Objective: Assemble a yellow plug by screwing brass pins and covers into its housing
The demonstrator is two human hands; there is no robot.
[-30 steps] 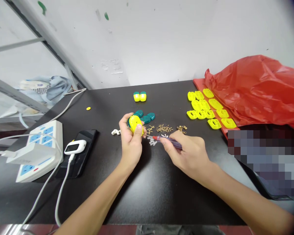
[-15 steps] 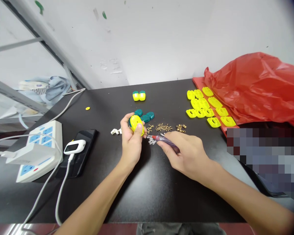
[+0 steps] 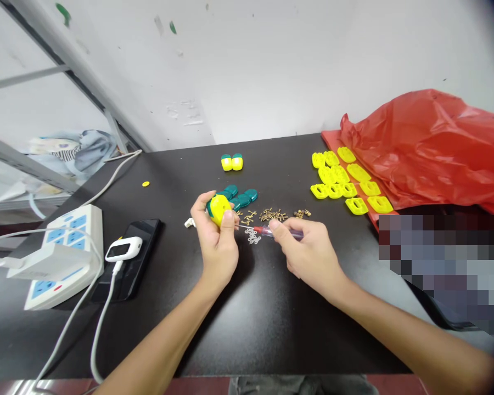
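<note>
My left hand (image 3: 215,238) is shut on a rounded yellow-and-teal plastic casing (image 3: 219,209), which hides part of its underside. My right hand (image 3: 308,253) grips a small screwdriver (image 3: 267,231) with a red collar and clear handle. Its thin shaft points left, with the tip at the casing's edge by my left thumb. Close to my hands lie teal plastic shells (image 3: 242,198), loose brass screws (image 3: 273,215) and small white metal-looking clips (image 3: 252,236). Two finished yellow-and-teal capsules (image 3: 231,162) stand farther back.
Rows of yellow plastic pieces (image 3: 337,178) lie on an orange-red board (image 3: 333,140) beside a red plastic bag (image 3: 420,148). At the left of the black table (image 3: 263,329) are a power strip (image 3: 61,269), a phone (image 3: 127,263) and white cables.
The screwdriver has swung from slanting to nearly level, its tip now at the casing. My left hand has shifted left and turned the casing. My right hand has drawn closer.
</note>
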